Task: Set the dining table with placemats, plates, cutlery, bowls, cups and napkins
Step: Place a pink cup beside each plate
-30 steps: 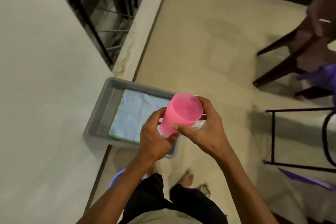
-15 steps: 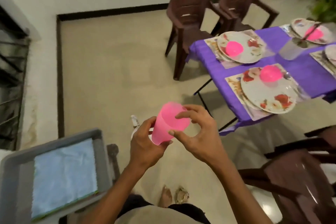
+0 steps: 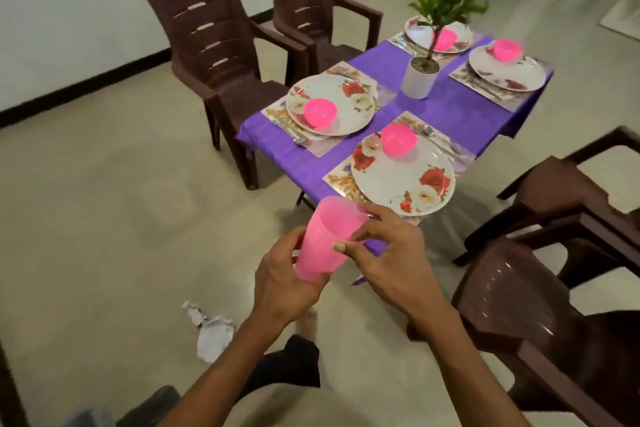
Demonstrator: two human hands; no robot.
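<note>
1. Since half a sec ago the view has swung further toward the table [image 3: 446, 107]: the grey tray w/ the blue cloth is out of shot now and all four place settings show. The hands + cup barely changed relative to each other.
2. Pink plastic cup [image 3: 323, 239] is up in the air in front of the person, short of the table's near corner, mouth tilted up toward the table. Could be a nested stack, can't tell.
3. Left hand [image 3: 282, 282] is wrapped round the lower body of the cup, carrying it. Right hand [image 3: 388, 260] pinches at the rim w/ thumb and fingertips, prob steadying it, or maybe getting set to pull one cup free.
4. Each setting already has a placemat, floral plate and pink bowl, e.g. the nearest plate [image 3: 403, 180] w/ its bowl [image 3: 398, 139]. Cutlery lies beside the plates. No cups on the table yet, so imo this is the cup step.
5. Potted plant [image 3: 419, 78] sits mid-table, so cups prob go by the plate corners.
6. Brown plastic chairs [image 3: 221, 55] stand around the table, and there's a crumpled white thing [image 3: 213, 333] on the floor near the person's feet.
</note>
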